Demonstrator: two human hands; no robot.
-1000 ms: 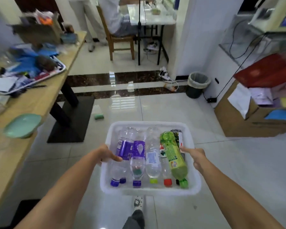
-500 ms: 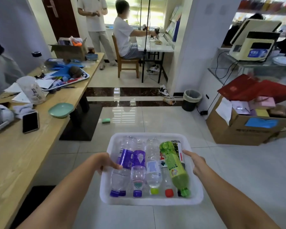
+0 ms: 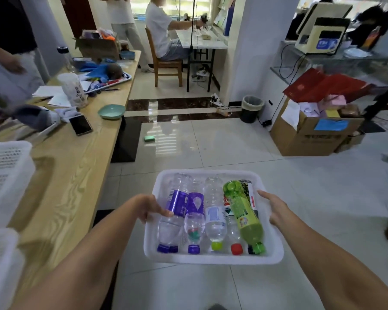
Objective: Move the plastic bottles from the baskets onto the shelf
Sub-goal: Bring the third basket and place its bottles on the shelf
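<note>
You are carrying the white basket (image 3: 213, 257) in both hands over the tiled floor (image 3: 211, 144), clear of the wooden worktop (image 3: 61, 182) on your left. Your left hand (image 3: 149, 208) is closed over the basket's left rim, thumb inside and lying against a purple-labelled bottle (image 3: 177, 209). Your right hand (image 3: 276, 210) is closed over the right rim in the same way. Neither hand has hold of a bottle itself.

The bottles lie side by side in the basket, caps towards you. Besides the first, which has a purple cap, there is a second purple-labelled bottle (image 3: 195, 217), a clear bottle with a yellow-green cap (image 3: 214, 217), a red-capped bottle (image 3: 232, 229) largely hidden beneath its neighbours, and a green bottle (image 3: 242, 211) resting slantwise on top at the right. A further item with a dark label lies under the green one; its kind cannot be told.

Most of the clear bottles look empty or nearly so, and should be light and easily crushed. The green one appears to hold liquid and will likely be the heaviest. All are smooth and round, so expect them to roll when the basket tips. Take each around the mid-body at the label, where the wall is stiffest, not at the thin shoulder.

No shelf meant for the bottles can be identified with certainty; cluttered shelving (image 3: 336, 57) stands at the right. Two more white baskets (image 3: 7, 173) sit on the worktop at the left edge
</note>
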